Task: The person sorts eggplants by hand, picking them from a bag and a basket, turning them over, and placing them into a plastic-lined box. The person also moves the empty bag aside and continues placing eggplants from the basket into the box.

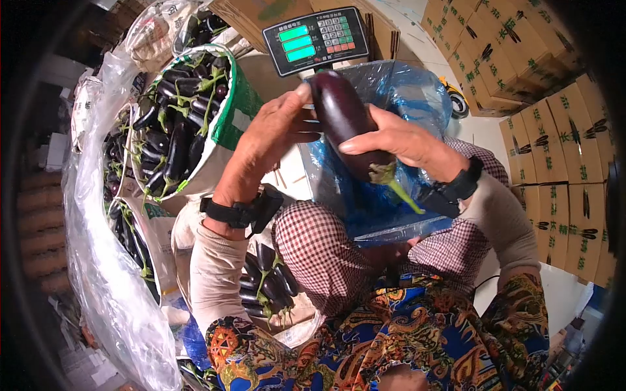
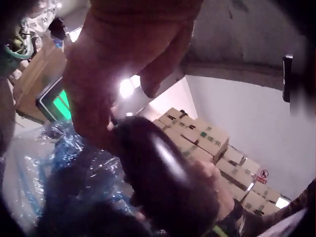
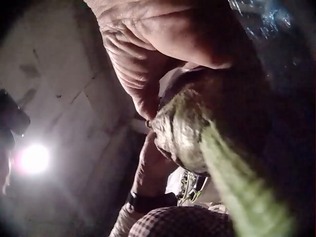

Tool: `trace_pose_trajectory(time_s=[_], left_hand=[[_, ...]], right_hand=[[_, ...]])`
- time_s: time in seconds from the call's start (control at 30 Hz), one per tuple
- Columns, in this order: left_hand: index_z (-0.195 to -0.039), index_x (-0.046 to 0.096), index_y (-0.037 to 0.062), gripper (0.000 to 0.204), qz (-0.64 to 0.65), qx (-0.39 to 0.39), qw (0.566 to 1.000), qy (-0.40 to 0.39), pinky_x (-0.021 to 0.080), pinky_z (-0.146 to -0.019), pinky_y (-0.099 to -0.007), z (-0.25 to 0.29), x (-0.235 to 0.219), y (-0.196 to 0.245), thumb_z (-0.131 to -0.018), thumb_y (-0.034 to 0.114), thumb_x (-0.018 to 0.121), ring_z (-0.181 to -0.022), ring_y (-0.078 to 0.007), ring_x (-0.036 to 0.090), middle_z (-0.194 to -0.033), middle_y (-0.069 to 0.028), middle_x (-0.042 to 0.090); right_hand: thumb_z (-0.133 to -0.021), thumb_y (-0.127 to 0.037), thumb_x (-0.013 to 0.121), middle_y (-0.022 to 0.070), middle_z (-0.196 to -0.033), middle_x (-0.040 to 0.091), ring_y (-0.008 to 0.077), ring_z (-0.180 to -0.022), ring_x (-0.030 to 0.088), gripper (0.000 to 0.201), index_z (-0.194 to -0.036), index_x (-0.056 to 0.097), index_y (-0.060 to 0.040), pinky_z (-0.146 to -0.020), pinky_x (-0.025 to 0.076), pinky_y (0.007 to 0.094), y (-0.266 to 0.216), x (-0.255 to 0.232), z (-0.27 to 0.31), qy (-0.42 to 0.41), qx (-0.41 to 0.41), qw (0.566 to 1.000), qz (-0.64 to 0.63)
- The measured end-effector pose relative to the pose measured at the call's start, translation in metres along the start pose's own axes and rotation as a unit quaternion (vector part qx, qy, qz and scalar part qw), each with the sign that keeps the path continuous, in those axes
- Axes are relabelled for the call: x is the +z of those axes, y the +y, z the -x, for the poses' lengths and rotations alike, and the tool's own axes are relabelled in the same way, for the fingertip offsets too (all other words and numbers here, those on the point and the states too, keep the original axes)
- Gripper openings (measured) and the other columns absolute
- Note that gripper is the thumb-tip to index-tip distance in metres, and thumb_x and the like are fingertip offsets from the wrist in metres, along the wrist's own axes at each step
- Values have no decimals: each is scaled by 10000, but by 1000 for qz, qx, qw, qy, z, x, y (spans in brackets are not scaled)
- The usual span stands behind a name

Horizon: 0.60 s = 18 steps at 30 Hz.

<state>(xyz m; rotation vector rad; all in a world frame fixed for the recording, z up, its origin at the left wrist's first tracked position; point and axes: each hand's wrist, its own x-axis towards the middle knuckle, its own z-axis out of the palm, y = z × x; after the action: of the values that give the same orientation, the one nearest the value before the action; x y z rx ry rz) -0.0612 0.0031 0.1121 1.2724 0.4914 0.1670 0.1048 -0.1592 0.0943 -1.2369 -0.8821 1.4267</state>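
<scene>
A large dark purple eggplant (image 1: 342, 111) is held aslant over the blue plastic bag (image 1: 417, 98), its green stem (image 1: 401, 192) pointing toward the lower right. My right hand (image 1: 407, 140) grips it near the stem end, thumb across the upper side and fingers mostly hidden beneath. At the rounded far end is my left hand (image 1: 277, 127), its fingers extended beside the skin. In the left wrist view, the left fingertips (image 2: 111, 126) reach the eggplant's tip while the thumb stands apart. The calyx (image 3: 180, 131) shows close up in the right wrist view.
A digital scale display (image 1: 316, 40) with lit green screens stands behind the bag. To the left, a sack (image 1: 238, 104) holds many eggplants, with more eggplants (image 1: 270, 280) by the left knee. Stacked cartons (image 1: 541, 143) line the right side. Clear plastic sheeting (image 1: 98, 260) hangs at far left.
</scene>
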Motion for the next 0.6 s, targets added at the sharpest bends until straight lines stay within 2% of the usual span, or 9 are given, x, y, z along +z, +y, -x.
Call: trace_pose_trajectory(time_s=[0.03, 0.1, 0.13, 0.2, 0.3, 0.37, 0.43, 0.53, 0.6], left_hand=[[-1176, 574, 9, 499, 16, -9, 999, 35, 518, -843, -350, 2, -9, -8, -949, 454, 590, -930, -228, 643, -1006, -126, 648], [-1233, 553, -16, 479, 34, -32, 995, 89, 503, -921, -399, 9, -34, -29, -961, 377, 585, -979, -254, 644, -1007, -109, 650], [-1223, 553, -10, 420, 79, -8, 993, 89, 507, -903, -379, 15, -47, -43, -962, 315, 598, -953, -232, 643, -917, -57, 622], [-1204, 563, -1, 376, 99, -10, 986, 132, 509, -868, -355, 30, -71, -71, -960, 280, 608, -906, -206, 639, -855, -19, 591], [-1169, 577, 0, 332, 138, -32, 965, 221, 511, -804, -322, 51, -87, -116, -958, 254, 610, -859, -185, 633, -849, -7, 595], [-1139, 579, 11, 295, 169, -37, 952, 252, 509, -748, -298, 68, -86, -145, -953, 236, 615, -826, -181, 628, -833, -18, 586], [-1127, 572, 15, 289, 215, -42, 942, 256, 513, -719, -303, 88, -93, -190, -944, 232, 625, -816, -184, 626, -840, -33, 587], [-1037, 584, 39, 192, 286, -48, 914, 286, 509, -729, -306, 122, -85, -232, -928, 185, 644, -798, -185, 614, -850, -47, 590], [-1014, 595, 47, 153, 312, -77, 884, 340, 516, -730, -317, 139, -78, -256, -931, 167, 640, -808, -189, 621, -869, -58, 609]], right_hand=[[-743, -258, 816, 123, -1138, 576, 211, -1023, 599, 688, -1263, 483, 45, -896, 488, 329, 7, -8, 5, 5, 40, 998, -58], [-841, -217, 719, 109, -1183, 569, 207, -1099, 581, 522, -1265, 521, 15, -951, 471, 334, 10, -22, 23, -25, 62, 997, -25], [-890, -197, 671, 101, -1206, 565, 206, -1137, 572, 444, -1265, 540, 0, -978, 462, 337, 4, -22, 32, -40, 72, 997, -9], [-959, -174, 567, 112, -1257, 543, 202, -1209, 533, 374, -1311, 537, -53, -1018, 438, 336, -13, -11, 28, 9, 257, 966, 8], [-948, -242, 591, 131, -1266, 540, 200, -1235, 509, 402, -1276, 531, -18, -1046, 411, 362, 17, -29, 32, -21, 209, 977, 21], [-907, -267, 653, 127, -1222, 565, 197, -1165, 550, 432, -1220, 537, 7, -995, 445, 351, 23, -28, 20, 2, 234, 972, 35], [-860, -289, 716, 112, -1157, 601, 191, -1042, 617, 446, -1146, 553, 12, -896, 509, 316, 18, -5, -4, 80, 332, 940, 21], [-901, -320, 653, 109, -1236, 563, 206, -1196, 539, 458, -1200, 553, 12, -1040, 414, 365, 96, -48, -43, 16, 286, 958, -16], [-886, -363, 667, 93, -1196, 571, 187, -1135, 559, 506, -1220, 536, -6, -987, 438, 340, 89, -34, -57, 47, 297, 954, 12]])
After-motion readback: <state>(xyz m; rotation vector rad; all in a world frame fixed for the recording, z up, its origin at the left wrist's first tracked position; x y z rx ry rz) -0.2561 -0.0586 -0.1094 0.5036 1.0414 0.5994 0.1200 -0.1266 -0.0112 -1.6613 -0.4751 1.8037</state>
